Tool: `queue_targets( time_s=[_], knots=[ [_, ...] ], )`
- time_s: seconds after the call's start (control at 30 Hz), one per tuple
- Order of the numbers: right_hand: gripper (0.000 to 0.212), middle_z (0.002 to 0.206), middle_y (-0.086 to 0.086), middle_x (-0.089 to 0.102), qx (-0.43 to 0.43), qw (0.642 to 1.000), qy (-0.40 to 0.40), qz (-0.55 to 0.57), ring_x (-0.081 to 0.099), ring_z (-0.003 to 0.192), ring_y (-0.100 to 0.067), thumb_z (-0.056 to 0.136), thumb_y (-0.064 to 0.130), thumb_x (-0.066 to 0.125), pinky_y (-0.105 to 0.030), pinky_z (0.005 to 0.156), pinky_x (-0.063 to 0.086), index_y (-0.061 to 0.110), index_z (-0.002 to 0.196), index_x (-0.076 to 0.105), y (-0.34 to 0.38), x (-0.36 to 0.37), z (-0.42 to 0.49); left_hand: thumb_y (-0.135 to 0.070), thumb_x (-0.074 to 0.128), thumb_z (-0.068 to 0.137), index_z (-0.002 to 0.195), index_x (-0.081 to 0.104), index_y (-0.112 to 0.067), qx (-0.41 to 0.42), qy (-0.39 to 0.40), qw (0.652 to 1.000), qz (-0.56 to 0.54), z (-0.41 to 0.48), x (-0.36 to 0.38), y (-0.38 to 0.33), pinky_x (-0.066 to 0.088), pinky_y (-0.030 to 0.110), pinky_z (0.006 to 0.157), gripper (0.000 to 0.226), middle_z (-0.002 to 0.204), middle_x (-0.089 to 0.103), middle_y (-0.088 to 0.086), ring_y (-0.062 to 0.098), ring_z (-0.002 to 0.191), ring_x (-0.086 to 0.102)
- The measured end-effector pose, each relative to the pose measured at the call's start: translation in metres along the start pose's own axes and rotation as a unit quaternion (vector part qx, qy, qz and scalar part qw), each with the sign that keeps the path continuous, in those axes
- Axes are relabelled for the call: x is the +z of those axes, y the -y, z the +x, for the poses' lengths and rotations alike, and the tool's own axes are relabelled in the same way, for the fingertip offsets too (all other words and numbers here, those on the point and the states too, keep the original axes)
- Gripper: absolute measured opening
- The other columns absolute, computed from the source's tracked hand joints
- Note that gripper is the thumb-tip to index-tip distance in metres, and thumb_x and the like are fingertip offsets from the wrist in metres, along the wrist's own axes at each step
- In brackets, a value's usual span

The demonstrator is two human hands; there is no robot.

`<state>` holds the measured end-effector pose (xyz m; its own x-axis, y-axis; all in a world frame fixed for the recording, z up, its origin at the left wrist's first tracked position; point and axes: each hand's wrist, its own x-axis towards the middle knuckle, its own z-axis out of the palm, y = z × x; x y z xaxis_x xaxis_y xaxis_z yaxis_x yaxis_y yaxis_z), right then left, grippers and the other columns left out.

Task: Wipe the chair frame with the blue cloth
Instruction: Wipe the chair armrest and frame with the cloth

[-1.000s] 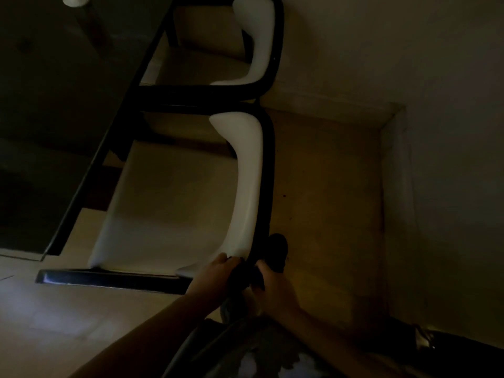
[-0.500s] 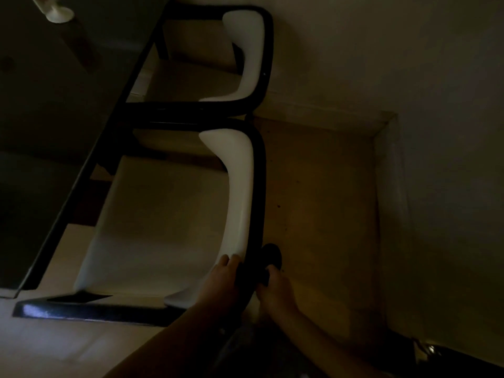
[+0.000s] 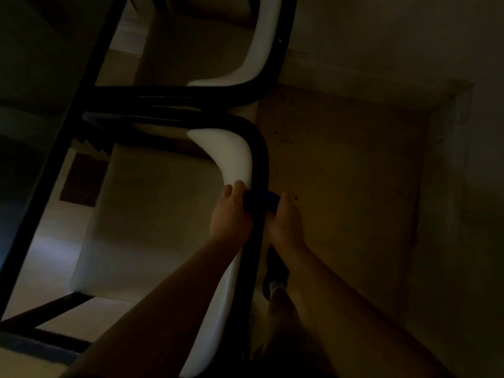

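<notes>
The room is dim. The near chair has a white seat and a white backrest (image 3: 231, 159) inside a black tube frame (image 3: 261, 162). A blue cloth (image 3: 261, 201) is wrapped over the frame's top rail about midway along. My left hand (image 3: 230, 215) grips the cloth's left side against the backrest, and my right hand (image 3: 285, 222) grips its right side. Both forearms reach up from the bottom of the view. The cloth's ends are hidden under my hands.
A second, matching chair (image 3: 266, 36) stands just beyond, its frame nearly touching the near one. A dark table (image 3: 41, 77) fills the left side. A wall corner (image 3: 450, 110) closes the right. My shoe (image 3: 275, 276) rests on the tan floor below the rail.
Both hands and the cloth have slid along the top rail away from me, from the near corner of the backrest to its middle. The view has come closer to the chair.
</notes>
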<state>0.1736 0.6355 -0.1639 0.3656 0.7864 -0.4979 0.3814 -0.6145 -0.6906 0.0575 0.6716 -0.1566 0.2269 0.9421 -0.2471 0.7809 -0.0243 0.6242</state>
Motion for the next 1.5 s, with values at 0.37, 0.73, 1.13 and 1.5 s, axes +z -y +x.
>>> queue_targets(
  time_s=[0.37, 0.73, 1.13, 1.5],
  knots=[
    [0.027, 0.107, -0.011, 0.062, -0.017, 0.998, 0.038, -0.038, 0.063, 0.094, -0.03, 0.091, 0.027, 0.058, -0.046, 0.077, 0.053, 0.01, 0.111, 0.05, 0.077, -0.025, 0.145, -0.005, 0.052, 0.087, 0.091, 0.042, -0.015, -0.014, -0.083, 0.996, -0.024, 0.151, -0.011, -0.026, 0.045, 0.037, 0.059, 0.015, 0.097, 0.052, 0.011, 0.026, 0.076, 0.053],
    [0.04, 0.122, -0.014, 0.06, -0.031, 0.977, 0.098, -0.186, 0.06, 0.11, -0.034, 0.092, 0.03, 0.059, -0.044, 0.087, 0.051, 0.01, 0.124, 0.048, 0.111, -0.044, 0.16, -0.012, 0.052, 0.088, 0.098, 0.044, -0.016, -0.063, -0.014, 0.997, 0.033, 0.171, -0.035, -0.035, 0.054, 0.048, 0.072, 0.013, 0.103, 0.052, 0.011, 0.031, 0.085, 0.058],
    [0.058, 0.148, -0.011, 0.043, -0.027, 0.992, 0.087, -0.083, 0.047, 0.131, -0.028, 0.098, 0.029, 0.052, -0.039, 0.105, 0.042, 0.011, 0.148, 0.029, 0.125, -0.127, 0.158, -0.021, 0.066, 0.082, 0.108, 0.054, -0.019, 0.096, 0.078, 0.992, 0.0, 0.196, -0.073, -0.088, 0.052, 0.039, 0.079, 0.029, 0.107, 0.055, 0.003, 0.021, 0.092, 0.059],
    [0.054, 0.14, -0.007, 0.052, -0.048, 0.981, 0.084, -0.166, 0.051, 0.126, -0.025, 0.095, 0.035, 0.056, -0.044, 0.103, 0.045, 0.015, 0.142, 0.039, 0.165, -0.105, 0.313, -0.022, 0.049, 0.094, 0.107, 0.047, -0.014, 0.077, 0.06, 0.993, 0.063, 0.355, -0.061, -0.078, 0.037, 0.034, 0.056, 0.016, 0.104, 0.05, 0.006, 0.027, 0.077, 0.056]
  ],
)
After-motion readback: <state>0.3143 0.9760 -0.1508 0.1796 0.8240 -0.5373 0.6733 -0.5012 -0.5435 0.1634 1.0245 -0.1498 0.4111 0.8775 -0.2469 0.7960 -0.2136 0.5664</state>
